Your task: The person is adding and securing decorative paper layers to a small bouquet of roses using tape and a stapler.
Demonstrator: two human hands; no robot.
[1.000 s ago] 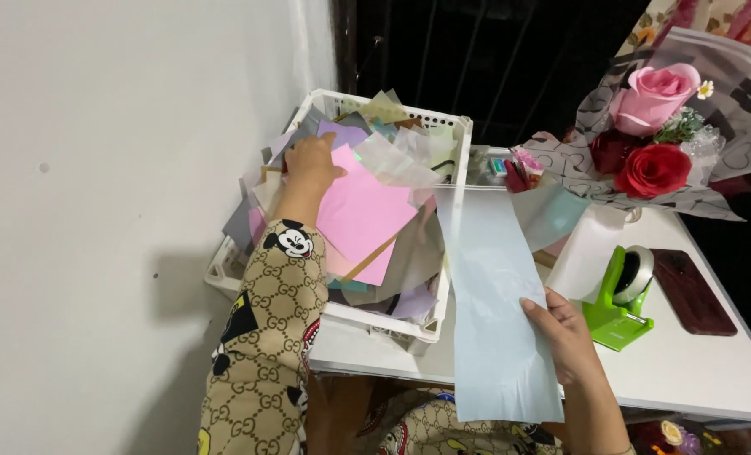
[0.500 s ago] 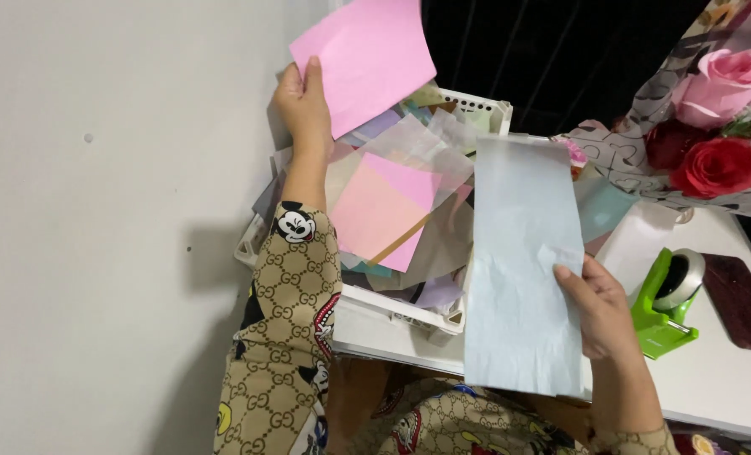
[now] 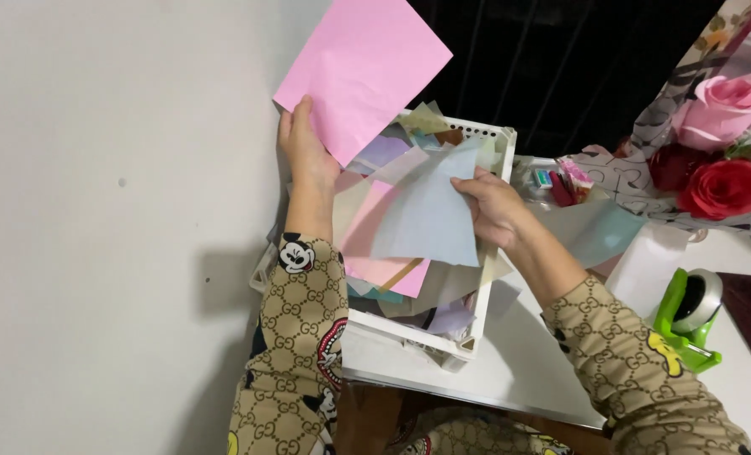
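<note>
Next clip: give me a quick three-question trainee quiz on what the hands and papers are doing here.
1. True or false: the left hand holds a pink sheet raised above the white basket.
2. Which colour is the sheet under the right hand? A green, B pale blue, C red.
3. What stands on the white table to the right of the basket, near the roses?

Key: 1 true. 2 B, the pale blue sheet. 3 A green tape dispenser.

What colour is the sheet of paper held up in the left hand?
Pink, plain and unpatterned: the sheet in the left hand, shown clearly in the head view.
</note>
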